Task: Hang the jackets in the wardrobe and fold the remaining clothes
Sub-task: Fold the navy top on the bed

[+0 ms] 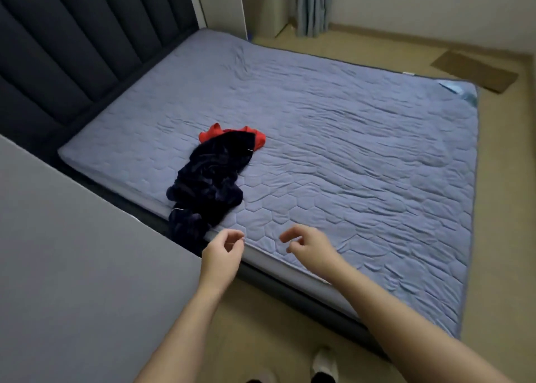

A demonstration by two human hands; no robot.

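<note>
Two hands (223, 249) (307, 246), one dark navy garment (208, 179), one red garment (259, 139), one mattress (348, 150), one curtain (313, 5), one flat cardboard piece (475, 70)

Ahead of the left hand (223, 252) and the right hand (307, 249) spreads the bed (348, 150), its quilted blue-grey cover creased and its near edge just below both. A dark padded headboard (72, 49) stands up and far to the left of the left hand, and a plain grey panel (72, 266) lies close on that same side. Well beyond the right hand, past the bed's far edge, a flat piece of cardboard (475, 70) lies on the tan floor (504, 237). A grey-blue curtain (313, 5) hangs at the far wall.
</note>
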